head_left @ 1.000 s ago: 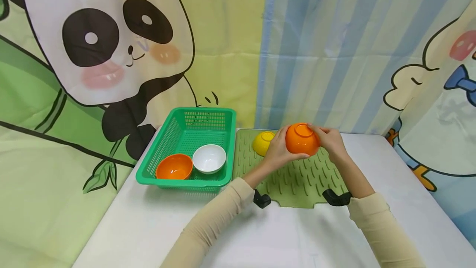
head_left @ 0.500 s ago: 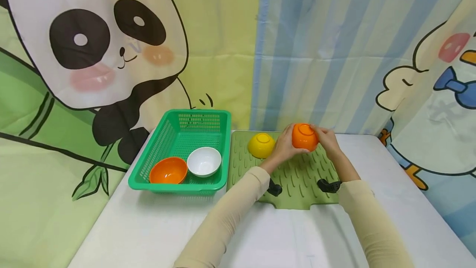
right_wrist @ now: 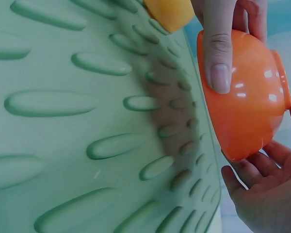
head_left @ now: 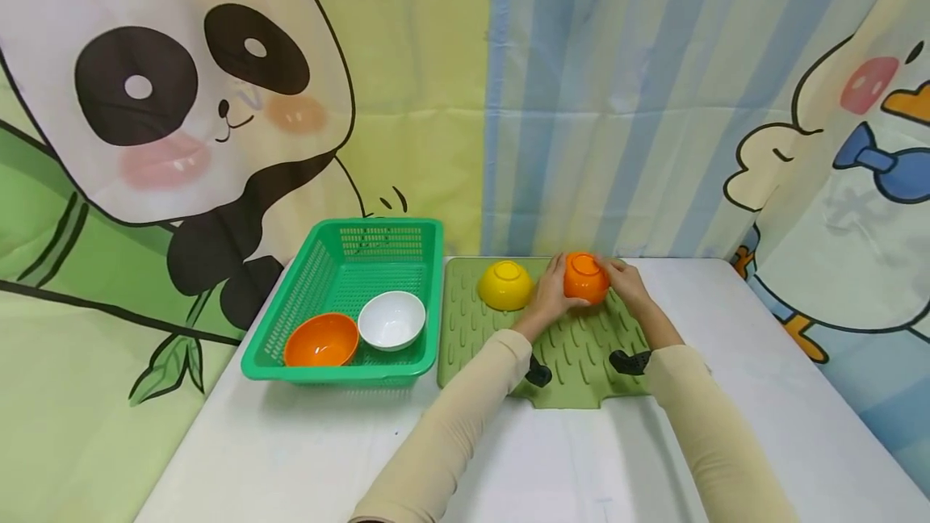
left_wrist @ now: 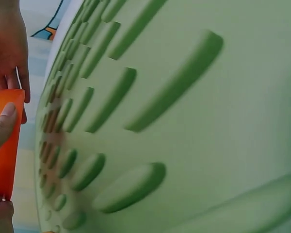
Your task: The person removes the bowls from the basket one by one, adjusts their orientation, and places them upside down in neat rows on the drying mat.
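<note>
An upside-down orange bowl (head_left: 587,281) is held between both hands over the green ridged mat (head_left: 574,366). My left hand (head_left: 550,297) grips its left side, the thumb lying along the outer wall. On the other side, my right hand (head_left: 628,286) has its fingers at the rim and its thumb near the foot ring, as the right wrist view shows. There the orange bowl (right_wrist: 250,107) is close above the mat, its shadow falling on the ridges. A yellow bowl (head_left: 504,287) lies upside down on the mat, just left of my left hand.
A green plastic basket (head_left: 341,374) stands left of the mat. Inside it, another orange bowl (head_left: 323,343) and a white bowl (head_left: 392,321) sit upright near the front. A printed curtain (head_left: 417,103) hangs behind the white table (head_left: 291,458).
Both hands have lowered the orange bowl towards the mat's back part. The view has turned slightly right, and the yellow bowl now shows more fully beside my left hand.
</note>
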### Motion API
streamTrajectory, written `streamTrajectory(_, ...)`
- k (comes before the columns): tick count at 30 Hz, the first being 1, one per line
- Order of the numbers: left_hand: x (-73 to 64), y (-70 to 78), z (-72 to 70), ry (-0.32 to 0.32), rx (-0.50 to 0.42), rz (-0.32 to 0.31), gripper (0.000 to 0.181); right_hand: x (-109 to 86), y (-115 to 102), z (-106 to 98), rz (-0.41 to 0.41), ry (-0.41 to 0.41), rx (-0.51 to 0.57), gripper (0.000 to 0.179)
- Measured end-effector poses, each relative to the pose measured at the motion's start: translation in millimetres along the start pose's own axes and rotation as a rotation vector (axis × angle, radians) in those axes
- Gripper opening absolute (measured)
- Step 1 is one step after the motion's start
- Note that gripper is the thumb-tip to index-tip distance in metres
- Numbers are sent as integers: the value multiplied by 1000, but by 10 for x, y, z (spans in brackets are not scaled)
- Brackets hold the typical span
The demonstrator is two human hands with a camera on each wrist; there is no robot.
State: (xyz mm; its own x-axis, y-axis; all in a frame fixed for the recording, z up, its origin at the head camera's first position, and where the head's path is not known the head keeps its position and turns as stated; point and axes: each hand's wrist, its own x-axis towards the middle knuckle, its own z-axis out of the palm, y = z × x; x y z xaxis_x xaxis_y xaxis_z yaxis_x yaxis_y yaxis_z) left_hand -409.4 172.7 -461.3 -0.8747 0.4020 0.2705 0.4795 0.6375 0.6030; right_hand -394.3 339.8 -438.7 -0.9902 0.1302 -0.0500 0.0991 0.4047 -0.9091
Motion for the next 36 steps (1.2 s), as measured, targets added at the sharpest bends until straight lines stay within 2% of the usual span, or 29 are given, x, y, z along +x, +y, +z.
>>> streamTrajectory(6, 9, -68, 103, -34, -6, -36, 99, 34, 74, 49, 19, -6, -12, 73)
streamTrajectory(12, 3, -140, 176, -49, -20, 7, 96, 66, 147, 102, 40, -14, 17, 70)
streamTrajectory(16, 6, -193, 213, -78, -19, 5, 95, 58, 169, 119, 29, -28, -8, 67)
streamTrajectory(26, 88, -227, 262, -97, -32, -8, 97, 70, 176, 114, 22, 5, -74, 66)
streamTrajectory(36, 89, -236, 260, -135, -35, -52, 98, 147, 268, 162, 43, 34, -50, 62)
